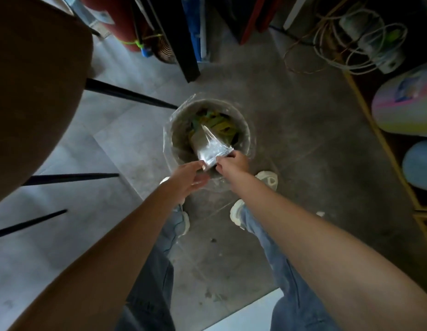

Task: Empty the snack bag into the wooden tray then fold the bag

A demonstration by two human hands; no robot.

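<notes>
A clear, shiny snack bag is held over a round bin lined with clear plastic on the floor. My left hand pinches the bag's near left corner. My right hand pinches its near right edge. The bag looks flattened and points away from me into the bin's mouth. Green and yellow wrappers lie inside the bin. No wooden tray shows in this view.
A brown chair with black legs stands at the left. Cables and a power strip lie at the far right. A dark post rises behind the bin. Pastel cushions sit at the right edge. My feet stand beside the bin.
</notes>
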